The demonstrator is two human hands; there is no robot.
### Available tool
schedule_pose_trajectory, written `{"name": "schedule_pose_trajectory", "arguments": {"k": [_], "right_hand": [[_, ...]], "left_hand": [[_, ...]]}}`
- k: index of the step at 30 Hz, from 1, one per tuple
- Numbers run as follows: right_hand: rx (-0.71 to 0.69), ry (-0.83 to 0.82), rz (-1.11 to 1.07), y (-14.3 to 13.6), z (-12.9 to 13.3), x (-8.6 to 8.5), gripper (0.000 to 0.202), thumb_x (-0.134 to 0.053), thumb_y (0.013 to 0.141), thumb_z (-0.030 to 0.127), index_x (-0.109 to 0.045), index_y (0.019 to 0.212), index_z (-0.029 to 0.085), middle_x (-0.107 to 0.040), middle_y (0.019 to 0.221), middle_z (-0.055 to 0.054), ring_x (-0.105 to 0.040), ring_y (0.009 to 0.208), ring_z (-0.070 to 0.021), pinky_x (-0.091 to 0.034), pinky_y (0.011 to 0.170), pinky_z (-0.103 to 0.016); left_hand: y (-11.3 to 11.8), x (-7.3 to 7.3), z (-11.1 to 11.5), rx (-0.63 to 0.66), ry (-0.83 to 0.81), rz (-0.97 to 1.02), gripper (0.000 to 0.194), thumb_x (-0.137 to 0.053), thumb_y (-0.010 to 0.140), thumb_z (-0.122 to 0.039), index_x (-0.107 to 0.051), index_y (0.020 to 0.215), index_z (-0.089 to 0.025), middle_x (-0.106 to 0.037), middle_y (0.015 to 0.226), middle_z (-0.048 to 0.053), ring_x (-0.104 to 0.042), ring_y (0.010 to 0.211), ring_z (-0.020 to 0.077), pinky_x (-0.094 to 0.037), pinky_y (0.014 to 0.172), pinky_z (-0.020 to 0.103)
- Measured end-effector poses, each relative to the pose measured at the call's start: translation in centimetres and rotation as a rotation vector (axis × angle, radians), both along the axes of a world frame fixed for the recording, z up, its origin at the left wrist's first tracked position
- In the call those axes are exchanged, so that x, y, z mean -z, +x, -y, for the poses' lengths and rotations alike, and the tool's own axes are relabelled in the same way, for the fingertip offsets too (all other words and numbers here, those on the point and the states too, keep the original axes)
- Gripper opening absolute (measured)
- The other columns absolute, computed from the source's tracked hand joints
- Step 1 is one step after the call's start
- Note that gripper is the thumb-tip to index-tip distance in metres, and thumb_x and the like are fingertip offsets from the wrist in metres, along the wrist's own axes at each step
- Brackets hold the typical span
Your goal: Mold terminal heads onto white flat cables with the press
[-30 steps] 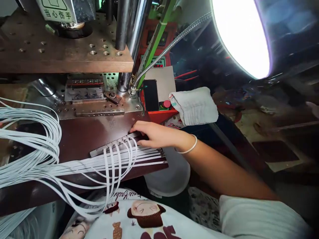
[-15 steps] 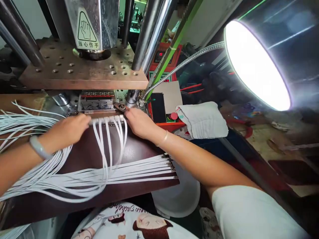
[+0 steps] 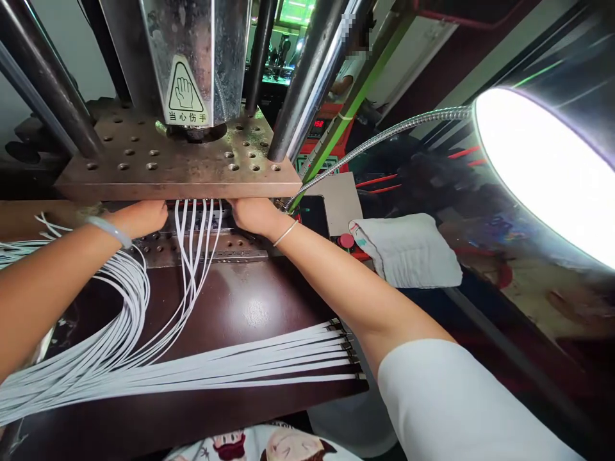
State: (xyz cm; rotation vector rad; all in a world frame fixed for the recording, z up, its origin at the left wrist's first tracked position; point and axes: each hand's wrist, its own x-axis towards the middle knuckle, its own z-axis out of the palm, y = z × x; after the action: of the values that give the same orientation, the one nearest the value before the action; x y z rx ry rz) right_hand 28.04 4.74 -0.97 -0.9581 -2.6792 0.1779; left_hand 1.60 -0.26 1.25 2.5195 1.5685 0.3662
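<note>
Several white cables [image 3: 195,234] hang down from under the edge of the press's thick metal plate [image 3: 182,190]. To their left is my left hand [image 3: 144,219], with its fingers curled and the tips partly under the plate. On the other side my right hand [image 3: 254,216] is closed, its fingertips also partly hidden by the plate. Whatever bar or strip lies between the two hands is out of sight behind the plate. Below, the perforated metal base [image 3: 163,251] shows at the table's back edge.
A large bundle of white cables [image 3: 129,301] loops over the brown table [image 3: 240,291], connector ends at right. Thick steel columns [image 3: 307,77] flank the press. A bright lamp [image 3: 542,160], a folded white cloth [image 3: 408,250] and a red button [image 3: 346,241] are on the right.
Both hands have moved away from me, under the press plate, carrying the cable ends up from the table's back edge. The view has shifted, and the cables hang longer.
</note>
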Motion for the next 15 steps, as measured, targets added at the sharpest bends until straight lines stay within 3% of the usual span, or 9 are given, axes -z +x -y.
{"name": "schedule_pose_trajectory", "arguments": {"k": [3, 7, 11, 13, 15], "right_hand": [[-0.186, 0.05, 0.112, 0.3, 1.6, -0.2, 0.052, -0.043, 0.092, 0.004, -0.059, 0.142, 0.007, -0.055, 0.157, -0.017, -0.052, 0.146, -0.0263, -0.039, 0.125, -0.044], [-0.135, 0.073, 0.1, -0.9, 1.8, -0.1, 0.059, -0.046, 0.093, 0.008, -0.049, 0.151, 0.002, -0.057, 0.153, -0.022, -0.055, 0.144, -0.0272, -0.043, 0.122, -0.045], [-0.187, 0.059, 0.129, -1.4, 1.7, -0.8, 0.055, -0.045, 0.093, 0.008, -0.055, 0.146, 0.002, -0.054, 0.156, -0.021, -0.051, 0.147, -0.0254, -0.038, 0.126, -0.043], [-0.109, 0.08, 0.088, 1.4, 2.7, -1.4, 0.053, -0.045, 0.092, 0.009, -0.058, 0.143, 0.002, -0.058, 0.152, -0.022, -0.053, 0.144, -0.0275, -0.039, 0.125, -0.046], [0.109, 0.12, -0.023, 6.9, 5.4, -1.6, 0.049, -0.045, 0.093, 0.015, -0.062, 0.137, 0.005, -0.063, 0.145, -0.024, -0.057, 0.138, -0.0324, -0.043, 0.12, -0.053]], "left_hand": [[-0.3, 0.2, 2.7, 0.096, -0.033, -0.084, 0.071, -0.045, 0.081, -0.029, -0.056, 0.15, -0.018, -0.052, 0.16, 0.007, -0.048, 0.148, 0.0284, -0.035, 0.128, 0.045], [-0.3, 0.0, 2.9, -0.046, -0.005, -0.154, 0.074, -0.042, 0.086, -0.03, -0.043, 0.158, -0.015, -0.05, 0.161, 0.01, -0.05, 0.147, 0.0262, -0.037, 0.127, 0.042], [-0.3, -1.2, 2.7, -0.064, -0.064, -0.2, 0.072, -0.043, 0.083, -0.026, -0.05, 0.152, -0.006, -0.047, 0.162, 0.016, -0.046, 0.15, 0.0294, -0.033, 0.129, 0.045], [-0.8, -1.9, 5.8, -0.113, -0.006, -0.116, 0.067, -0.044, 0.086, -0.03, -0.055, 0.149, -0.008, -0.051, 0.159, 0.016, -0.048, 0.148, 0.0309, -0.034, 0.128, 0.047], [-1.7, -2.1, 11.8, -0.171, 0.086, 0.039, 0.059, -0.049, 0.091, -0.041, -0.058, 0.145, -0.018, -0.059, 0.152, 0.013, -0.056, 0.141, 0.0316, -0.041, 0.124, 0.05]]}}
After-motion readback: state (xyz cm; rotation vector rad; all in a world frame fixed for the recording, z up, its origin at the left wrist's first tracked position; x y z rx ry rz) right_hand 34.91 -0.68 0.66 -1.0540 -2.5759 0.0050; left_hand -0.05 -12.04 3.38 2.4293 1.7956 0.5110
